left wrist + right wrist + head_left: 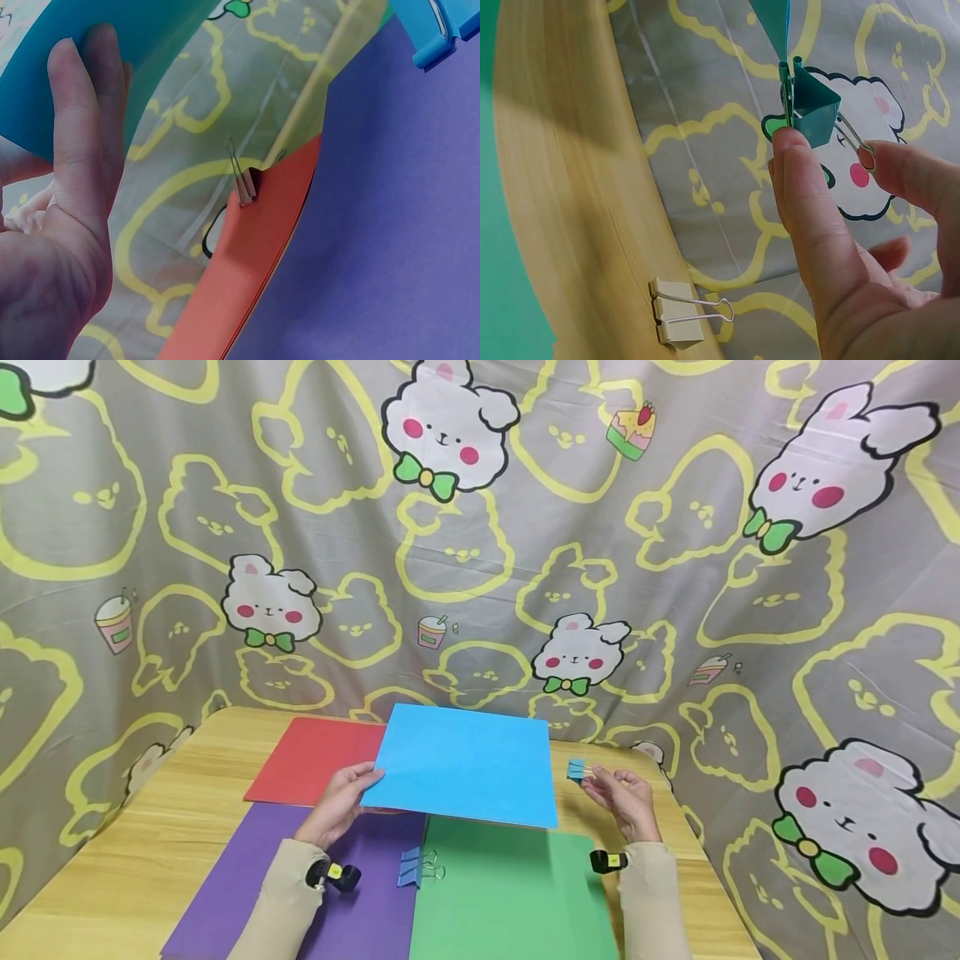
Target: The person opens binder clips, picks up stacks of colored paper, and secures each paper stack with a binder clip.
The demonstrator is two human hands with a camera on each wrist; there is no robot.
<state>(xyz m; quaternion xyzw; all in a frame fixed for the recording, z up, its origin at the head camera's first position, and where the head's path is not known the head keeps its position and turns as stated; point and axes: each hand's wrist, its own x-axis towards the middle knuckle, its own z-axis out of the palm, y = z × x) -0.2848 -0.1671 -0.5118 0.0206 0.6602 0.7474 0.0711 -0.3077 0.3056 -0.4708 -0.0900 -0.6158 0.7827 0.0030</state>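
My left hand (345, 802) pinches the left edge of a bright blue sheet (465, 768) and holds it up, tilted, above the table. The left wrist view shows two fingers against its underside; the thumb's grip is hidden there. My right hand (624, 795) pinches a teal binder clip (816, 116) by its wire handles, between thumb and fingers. In the head view this clip is just right of the blue sheet, apart from it. Another blue binder clip (408, 867) lies on the seam of the purple sheet (360, 910) and green sheet (517, 893).
A red sheet (315, 760) lies at the back left, with a reddish binder clip (247, 186) by its far edge. A cream binder clip (679, 313) sits near the edge of the wooden table (135, 835). A patterned grey cloth (480, 527) hangs behind.
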